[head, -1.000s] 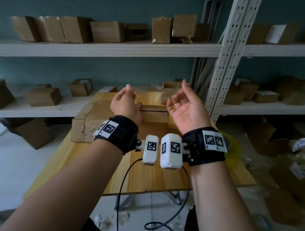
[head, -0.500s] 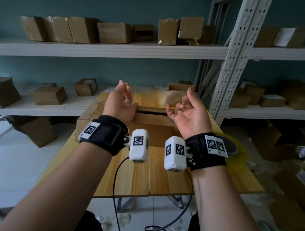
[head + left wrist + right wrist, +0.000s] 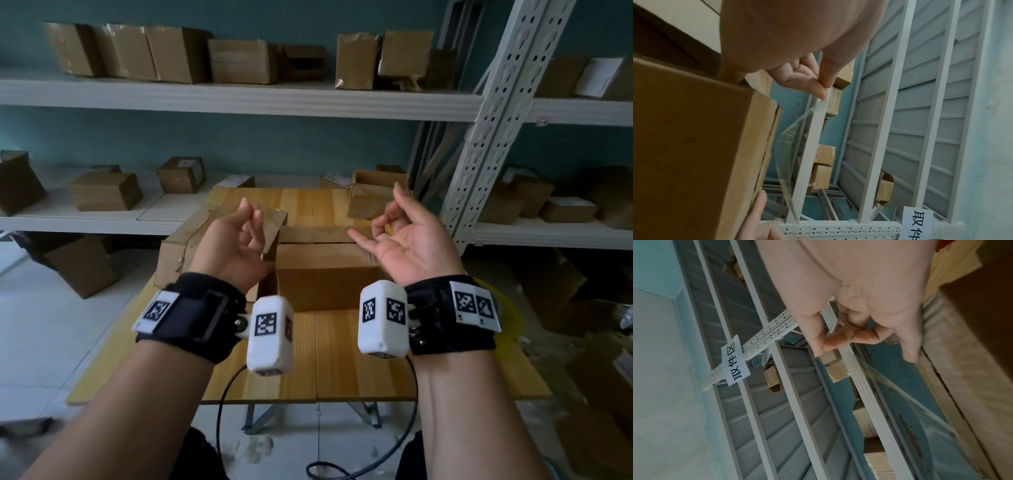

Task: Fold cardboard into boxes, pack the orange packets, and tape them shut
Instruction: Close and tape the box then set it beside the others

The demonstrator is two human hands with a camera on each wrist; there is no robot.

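A closed cardboard box [image 3: 325, 274] sits on the wooden table [image 3: 342, 359], just below and beyond both raised hands. My left hand [image 3: 251, 216] is palm-up over the box's left end, thumb and fingers pinching one end of a clear tape strip [image 3: 785, 146]. The strip bows across to my right hand [image 3: 385, 221], which pinches its other end [image 3: 900, 391] above the box's right end. In the left wrist view the box [image 3: 694, 146] fills the left side. In the head view the tape is too clear to make out. No orange packets show.
A yellowish tape roll [image 3: 508, 308] lies on the table behind my right wrist. Flat cardboard [image 3: 178, 253] lies at the table's left. Shelves [image 3: 239, 99] with several boxes stand behind, and a slanted perforated post [image 3: 493, 130] leans at the right. More boxes sit on the floor.
My hands have drawn apart sideways over the box, the left going left and the right going right. The view has closed in on the table.
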